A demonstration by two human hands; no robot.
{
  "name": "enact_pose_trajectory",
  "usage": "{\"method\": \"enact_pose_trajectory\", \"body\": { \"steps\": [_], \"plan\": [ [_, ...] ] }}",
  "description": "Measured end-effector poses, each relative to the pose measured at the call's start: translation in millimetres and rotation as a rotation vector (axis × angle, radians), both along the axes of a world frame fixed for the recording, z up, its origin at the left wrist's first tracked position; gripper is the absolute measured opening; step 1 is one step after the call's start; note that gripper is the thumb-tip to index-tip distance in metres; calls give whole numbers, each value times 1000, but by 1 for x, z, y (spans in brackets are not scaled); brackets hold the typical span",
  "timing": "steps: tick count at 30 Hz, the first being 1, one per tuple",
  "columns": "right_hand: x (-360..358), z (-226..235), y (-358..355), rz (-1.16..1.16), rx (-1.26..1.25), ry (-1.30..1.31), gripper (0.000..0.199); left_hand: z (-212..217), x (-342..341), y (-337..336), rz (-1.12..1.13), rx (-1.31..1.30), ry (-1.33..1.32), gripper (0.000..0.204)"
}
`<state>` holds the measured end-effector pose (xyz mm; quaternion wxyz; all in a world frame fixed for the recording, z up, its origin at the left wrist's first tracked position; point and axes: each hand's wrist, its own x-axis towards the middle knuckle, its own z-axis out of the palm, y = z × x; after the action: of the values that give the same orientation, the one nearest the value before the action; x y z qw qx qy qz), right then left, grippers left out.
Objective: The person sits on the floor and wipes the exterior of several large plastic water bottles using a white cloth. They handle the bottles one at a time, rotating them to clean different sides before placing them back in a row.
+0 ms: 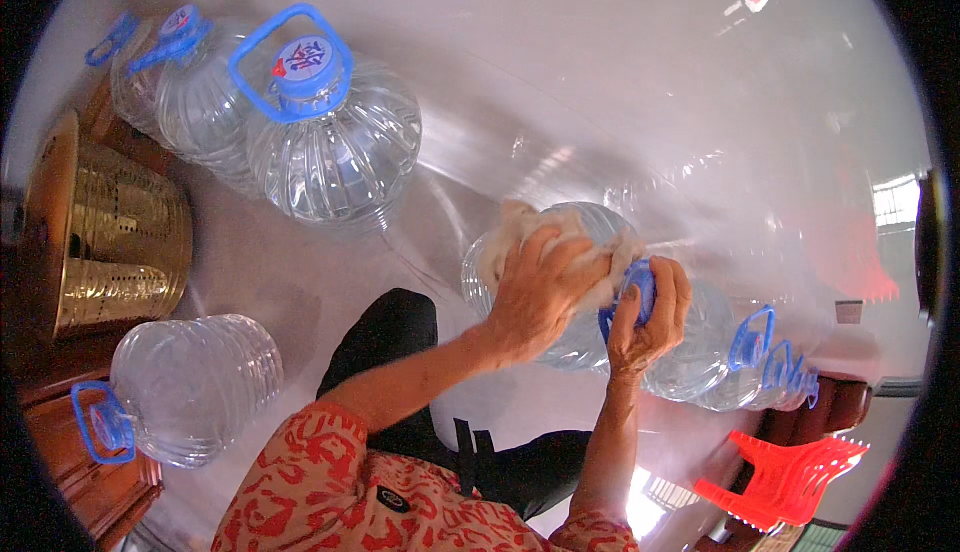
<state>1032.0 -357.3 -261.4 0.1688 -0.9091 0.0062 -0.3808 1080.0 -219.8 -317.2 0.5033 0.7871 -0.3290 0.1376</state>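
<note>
My left hand (545,287) presses a beige cloth (522,224) against the side of a large clear water bottle (578,347) in the middle of the view. The bottle appears tilted, its capped end toward my right. Around its blue cap (638,290) wrap the fingers of my right hand (655,324). Part of the cloth lies beneath my left fingers, close to the bottle's neck. My hands and the cloth hide much of the bottle's upper part.
Large bottles with blue handles (335,147) stand at the upper left. Another bottle (195,387) lies on its side at lower left, near a gold perforated drum (125,237). More bottles (690,352) line up at right, before stacked red plastic chairs (780,482).
</note>
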Motion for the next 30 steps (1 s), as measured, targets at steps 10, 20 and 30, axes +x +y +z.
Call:
{"method": "enact_pose_trajectory", "body": {
  "steps": [10,20,30],
  "plan": [
    [6,2,-15,-22,-16,13,35,-16,8,-9,107,-121,194,56],
    [20,0,-18,-9,-8,-8,33,-89,71,-16,-45,-617,962,39],
    [27,-3,-13,12,17,-56,33,-225,45,-14,263,-650,1302,45]
  ]
}}
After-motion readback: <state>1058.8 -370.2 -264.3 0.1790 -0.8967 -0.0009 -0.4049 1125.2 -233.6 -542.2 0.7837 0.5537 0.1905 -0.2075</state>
